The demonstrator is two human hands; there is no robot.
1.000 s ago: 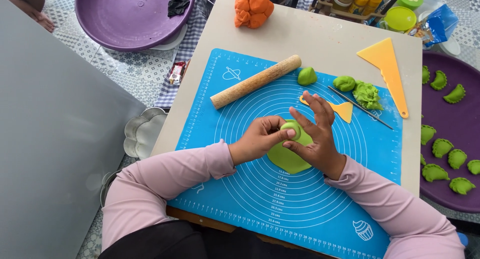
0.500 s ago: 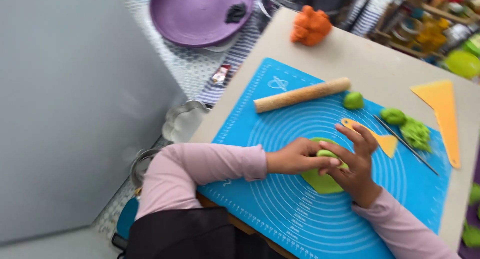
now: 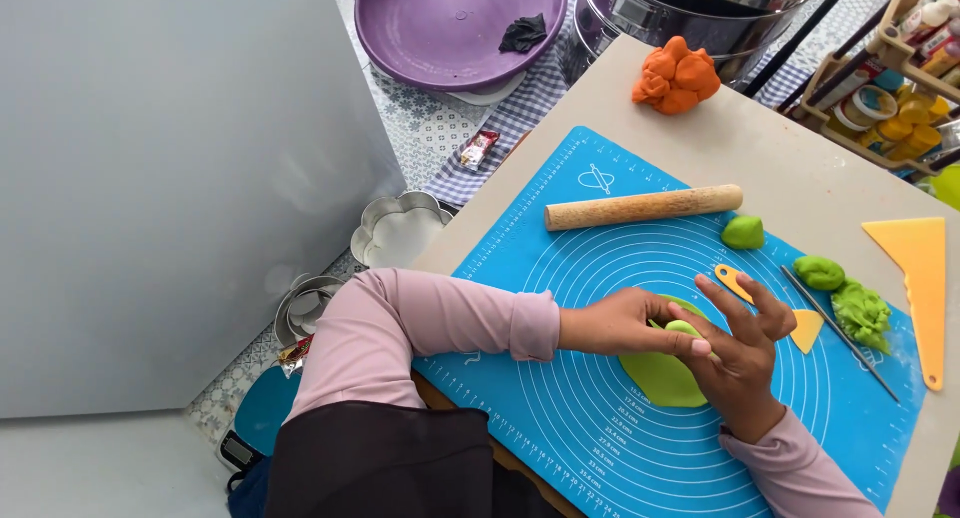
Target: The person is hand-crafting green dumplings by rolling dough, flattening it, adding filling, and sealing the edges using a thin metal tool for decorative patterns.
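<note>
dough first: a small green lump (image 3: 683, 329) sits between my two hands, right over a flat green disc (image 3: 662, 378) that lies on the blue mat (image 3: 560, 448). my left hand (image 3: 625, 323) comes in from the side with its fingers narrowed onto the lump, pinching it, which i judge steadies it. my right hand (image 3: 740, 353) cups the far side, fingers spread wide and lifted, palm edge against the dough, so the lump is hemmed in from both sides and the disc below stays flat. beyond my hands the rolling pin (image 3: 643, 207) lies across the mat, within reach but out of the way. past my right fingers are two more green balls (image 3: 742, 232), a crumbly green heap (image 3: 860, 313), a thin stick (image 3: 840, 333) and a small yellow cutter (image 3: 800, 323) half under my fingertips. further right lies the big yellow scraper (image 3: 915, 278). orange dough (image 3: 677, 76) waits well beyond, off the mat on the board (image 3: 760, 138). off to my left, lower down, are the purple bowl (image 3: 450, 28) and metal moulds (image 3: 400, 228).
</note>
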